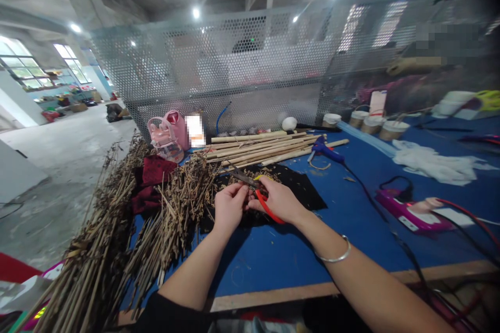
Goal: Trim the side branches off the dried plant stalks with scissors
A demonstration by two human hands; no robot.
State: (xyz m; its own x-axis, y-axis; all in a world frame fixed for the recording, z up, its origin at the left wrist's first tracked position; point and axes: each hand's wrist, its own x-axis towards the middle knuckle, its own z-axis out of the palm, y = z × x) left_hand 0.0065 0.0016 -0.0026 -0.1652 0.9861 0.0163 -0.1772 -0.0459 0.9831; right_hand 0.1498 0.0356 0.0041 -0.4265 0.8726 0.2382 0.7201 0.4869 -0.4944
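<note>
My right hand (276, 199) is closed on a pair of scissors (269, 209) with red and yellow handles; the blades point up and left. Close against it, my left hand (230, 204) is pinched at the fingertips, and what it holds is too small to make out. Both hands are above a black cloth (308, 190) strewn with dry plant bits. Left of them lie bundles of dried stems (189, 187) with seed heads. Behind the hands, several pale wooden sticks (265, 148) lie side by side.
A blue glue gun (328, 152) with a cable lies right of the sticks. Further right are a purple power strip (414, 213), white plastic (433, 161) and several tubs (373, 124). A pink bag (174, 132) and dark red cloth (156, 171) stand left. Perforated metal panels (234, 62) rise behind.
</note>
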